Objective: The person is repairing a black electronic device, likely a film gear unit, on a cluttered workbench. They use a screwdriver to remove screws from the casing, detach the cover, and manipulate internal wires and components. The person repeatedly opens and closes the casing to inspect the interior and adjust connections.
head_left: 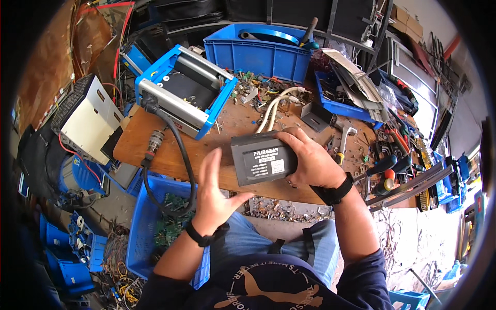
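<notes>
My right hand (314, 161) grips the right end of a black box-shaped electrical unit (250, 174) with white print and a small pale sticker on its face. The unit is held above the front edge of the wooden bench. To its left, my left hand (214, 199) is open, thumb and fingers apart, not touching it. Two thick whitish cables (273, 111) run up behind the unit; whether they join it is hidden. A blue-and-silver equipment frame (170, 118) sits at the left, with a thick black cable (190, 173) ending in a metal connector (154, 140).
Small scrap litters the wooden bench (240, 121). A hammer (345, 143), a small black cover (316, 118) and several hand tools lie at right. Behind stands a blue crate (253, 58); a blue tray (336, 107) holds metal strips. Below left, another blue crate (135, 232) holds green circuit boards.
</notes>
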A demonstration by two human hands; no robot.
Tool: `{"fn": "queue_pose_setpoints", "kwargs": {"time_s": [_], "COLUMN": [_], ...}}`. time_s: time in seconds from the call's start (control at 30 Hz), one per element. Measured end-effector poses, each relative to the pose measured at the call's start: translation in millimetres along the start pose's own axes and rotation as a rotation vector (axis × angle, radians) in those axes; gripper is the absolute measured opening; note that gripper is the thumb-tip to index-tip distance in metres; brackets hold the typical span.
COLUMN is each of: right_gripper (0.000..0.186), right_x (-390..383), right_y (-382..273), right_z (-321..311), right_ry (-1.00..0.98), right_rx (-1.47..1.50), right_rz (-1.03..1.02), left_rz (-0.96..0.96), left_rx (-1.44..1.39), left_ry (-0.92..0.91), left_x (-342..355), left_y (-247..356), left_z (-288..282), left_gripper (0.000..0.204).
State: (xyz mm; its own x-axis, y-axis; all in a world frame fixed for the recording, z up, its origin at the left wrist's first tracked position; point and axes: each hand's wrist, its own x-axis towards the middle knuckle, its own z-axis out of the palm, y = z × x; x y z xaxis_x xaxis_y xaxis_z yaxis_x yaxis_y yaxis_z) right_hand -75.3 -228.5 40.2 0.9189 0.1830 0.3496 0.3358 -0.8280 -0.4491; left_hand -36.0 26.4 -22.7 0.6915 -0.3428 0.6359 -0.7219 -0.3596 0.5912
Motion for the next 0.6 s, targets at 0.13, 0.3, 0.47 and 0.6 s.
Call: {"fn": "queue_pose_setpoints", "kwargs": {"time_s": [0.13, 0.3, 0.47, 0.6], "right_gripper": [0.082, 0.086, 0.09, 0.065], "right_x": [5.5, 0.4, -7.9, -26.7], "right_y": [2.3, 3.0, -9.1, -38.6], "right_z": [-3.7, 0.4, 0.5, 11.9], "right_ry": [-0.006, -0.032, 0.093, 0.265], "right_rx": [0.007, -0.009, -0.228, -0.267], "right_rz": [-0.046, 0.004, -0.059, -0.15], "left_rz": [0.15, 0.254, 0.292, 0.295], "left_rx": [0.211, 0.235, 0.153, 0.176], "left_ry": [-0.337, -0.306, -0.274, -0.267], "left_x": [46.1, 45.8, 48.8, 49.4], "left_y": [4.7, -5.4, -16.2, -14.7], "left_z": [-3.4, 4.1, 8.6, 7.6], "left_gripper": [0.11, 0.108, 0.101, 0.099]}}
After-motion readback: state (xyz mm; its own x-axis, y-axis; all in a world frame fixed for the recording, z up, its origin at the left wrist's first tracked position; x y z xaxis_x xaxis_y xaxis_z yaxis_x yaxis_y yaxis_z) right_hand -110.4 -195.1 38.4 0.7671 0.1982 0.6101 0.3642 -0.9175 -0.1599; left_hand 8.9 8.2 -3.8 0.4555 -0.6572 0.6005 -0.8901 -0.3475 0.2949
